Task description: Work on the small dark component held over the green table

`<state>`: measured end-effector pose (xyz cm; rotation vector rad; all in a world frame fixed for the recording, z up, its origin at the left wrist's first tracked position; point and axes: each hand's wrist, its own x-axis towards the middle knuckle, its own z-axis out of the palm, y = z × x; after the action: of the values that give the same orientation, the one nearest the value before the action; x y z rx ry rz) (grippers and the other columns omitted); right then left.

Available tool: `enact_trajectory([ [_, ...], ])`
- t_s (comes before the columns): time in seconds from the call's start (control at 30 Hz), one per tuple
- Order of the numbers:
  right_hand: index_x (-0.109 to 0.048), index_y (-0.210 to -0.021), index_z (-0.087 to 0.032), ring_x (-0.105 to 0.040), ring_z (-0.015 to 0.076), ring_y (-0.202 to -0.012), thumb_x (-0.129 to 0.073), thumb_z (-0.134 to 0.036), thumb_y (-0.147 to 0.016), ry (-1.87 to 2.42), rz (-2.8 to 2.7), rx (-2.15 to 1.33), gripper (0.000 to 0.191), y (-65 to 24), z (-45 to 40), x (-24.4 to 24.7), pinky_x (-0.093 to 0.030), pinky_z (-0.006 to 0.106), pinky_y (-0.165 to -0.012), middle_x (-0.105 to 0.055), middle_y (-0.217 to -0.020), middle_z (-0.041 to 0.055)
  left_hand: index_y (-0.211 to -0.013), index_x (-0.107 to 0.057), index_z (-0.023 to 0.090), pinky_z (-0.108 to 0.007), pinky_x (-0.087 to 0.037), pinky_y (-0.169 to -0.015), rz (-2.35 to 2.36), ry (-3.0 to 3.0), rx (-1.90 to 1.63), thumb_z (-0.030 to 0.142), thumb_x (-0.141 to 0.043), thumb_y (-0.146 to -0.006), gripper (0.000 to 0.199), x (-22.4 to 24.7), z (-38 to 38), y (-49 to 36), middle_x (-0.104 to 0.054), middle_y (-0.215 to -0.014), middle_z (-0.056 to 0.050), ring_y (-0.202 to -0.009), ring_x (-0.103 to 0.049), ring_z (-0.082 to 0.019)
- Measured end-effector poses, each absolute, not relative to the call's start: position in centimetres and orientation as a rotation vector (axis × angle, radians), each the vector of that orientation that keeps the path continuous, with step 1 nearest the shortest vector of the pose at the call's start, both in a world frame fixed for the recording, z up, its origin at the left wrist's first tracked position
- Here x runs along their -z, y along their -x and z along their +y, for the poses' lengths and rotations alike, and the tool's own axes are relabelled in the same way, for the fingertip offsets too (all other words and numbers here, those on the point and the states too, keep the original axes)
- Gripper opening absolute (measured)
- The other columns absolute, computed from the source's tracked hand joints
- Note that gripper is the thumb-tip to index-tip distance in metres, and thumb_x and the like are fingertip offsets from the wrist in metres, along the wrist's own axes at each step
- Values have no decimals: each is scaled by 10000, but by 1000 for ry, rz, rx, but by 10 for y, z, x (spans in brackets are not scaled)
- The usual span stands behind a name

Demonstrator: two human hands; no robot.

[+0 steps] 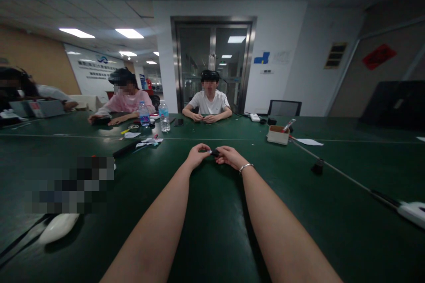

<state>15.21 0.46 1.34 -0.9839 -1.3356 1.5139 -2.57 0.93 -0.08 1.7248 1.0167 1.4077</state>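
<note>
Both my hands meet above the dark green table (pixel 212 212), near the middle of the view. Between them is a small dark object (pixel 215 153) with a shiny tip on its left side. My right hand (pixel 229 157) is closed around its dark part, and a silvery bracelet circles that wrist. At the shiny end, my left hand (pixel 198 155) pinches with thumb and fingertips; whatever lies between those fingertips is too small to make out.
Across the table sits a person in white (pixel 212 102); another in pink (pixel 128 99) is at the left. Two water bottles (pixel 164 116) stand left of centre. A small open box (pixel 278 135) and a black item (pixel 318 166) lie to the right.
</note>
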Motion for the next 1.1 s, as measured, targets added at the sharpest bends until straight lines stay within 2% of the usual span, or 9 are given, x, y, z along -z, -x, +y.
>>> enact_trajectory([
  [0.17,-454,-1152,-173,-646,97,-518,-599,-6,-753,915,-1339,-1500,456,-153,0,-16,-552,184,-503,-612,-786,10,-754,-631,150,-313,-442,-802,1034,-1712,-1402,210,-682,-605,168,2,10,26,-650,-821,-47,-811,-587,-162],
  [0.33,-511,-1029,-96,-641,122,-494,-547,-141,-849,998,-1323,-1508,189,-152,0,-16,-543,197,-474,-626,-703,61,-771,-630,151,-308,-447,-777,1055,-1717,-1395,216,-674,-615,175,3,12,26,-649,-830,-47,-806,-582,-163],
  [0.5,-474,-1126,-151,-654,117,-521,-595,-62,-780,916,-1334,-1514,377,-153,0,-17,-555,200,-510,-636,-766,34,-761,-621,155,-310,-456,-764,1042,-1699,-1406,236,-683,-615,178,1,10,26,-647,-827,-45,-793,-583,-161],
  [0.6,-488,-1081,-114,-645,121,-507,-552,-141,-841,950,-1331,-1530,250,-154,0,-17,-552,207,-504,-639,-719,62,-754,-615,155,-302,-461,-743,1035,-1680,-1403,238,-689,-607,185,1,10,26,-646,-817,-45,-793,-583,-163],
  [0.67,-505,-1049,-116,-642,116,-505,-553,-129,-836,949,-1346,-1522,219,-154,0,-16,-547,201,-497,-639,-730,62,-752,-616,155,-293,-463,-720,1039,-1667,-1398,242,-691,-603,188,0,10,26,-645,-810,-45,-785,-582,-163],
  [0.8,-474,-1108,-177,-660,117,-546,-604,-46,-761,863,-1332,-1530,393,-155,3,-14,-561,217,-532,-634,-813,26,-768,-620,152,-265,-459,-654,1043,-1645,-1382,255,-692,-604,206,0,9,26,-636,-816,-45,-765,-577,-156],
  [0.93,-490,-1057,-128,-651,123,-528,-557,-167,-848,917,-1303,-1538,223,-155,4,-12,-564,228,-539,-630,-731,54,-770,-621,148,-244,-452,-631,1038,-1622,-1398,222,-691,-591,206,-1,8,26,-621,-815,-42,-779,-573,-153],
  [1.0,-511,-1026,-116,-646,116,-524,-559,-148,-845,922,-1327,-1529,189,-155,4,-12,-559,213,-533,-631,-730,60,-756,-624,149,-236,-452,-632,1043,-1624,-1419,211,-695,-579,200,-1,8,25,-616,-814,-41,-807,-570,-158],
  [1.1,-494,-1087,-151,-657,112,-552,-626,-50,-762,860,-1340,-1527,364,-156,4,-11,-566,218,-559,-633,-779,30,-746,-624,151,-227,-448,-606,1055,-1605,-1429,225,-705,-569,208,-1,8,25,-612,-793,-36,-787,-566,-153],
])
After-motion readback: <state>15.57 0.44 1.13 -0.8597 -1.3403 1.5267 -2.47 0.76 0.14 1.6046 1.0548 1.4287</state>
